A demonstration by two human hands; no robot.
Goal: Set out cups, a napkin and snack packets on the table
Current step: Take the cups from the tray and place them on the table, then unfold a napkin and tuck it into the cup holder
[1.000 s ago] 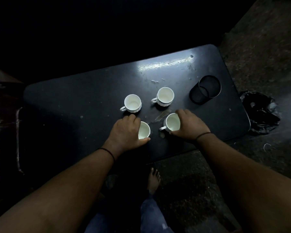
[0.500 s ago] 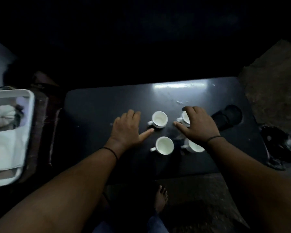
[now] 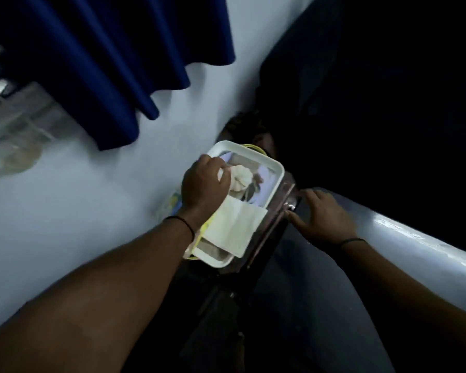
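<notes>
My left hand [image 3: 203,184] reaches over a white tray [image 3: 276,181] that has a flower picture on its floor. Its fingertips pinch the top corner of a folded white napkin [image 3: 237,228] that lies across the tray's near half. Yellow snack packets [image 3: 172,204] stick out from under my wrist at the tray's left side. My right hand [image 3: 322,216] rests flat, fingers apart, on the corner of the dark table [image 3: 307,270], just right of the tray. The cups are out of view.
The tray sits on a dark wooden stand [image 3: 277,219] between the table and a pale wall [image 3: 92,211]. A blue curtain [image 3: 105,63] hangs at the upper left. Everything to the upper right is dark.
My view has swung left from the cups to the tray. My left hand left the table and closed on the napkin. My right hand slid to the table's left corner.
</notes>
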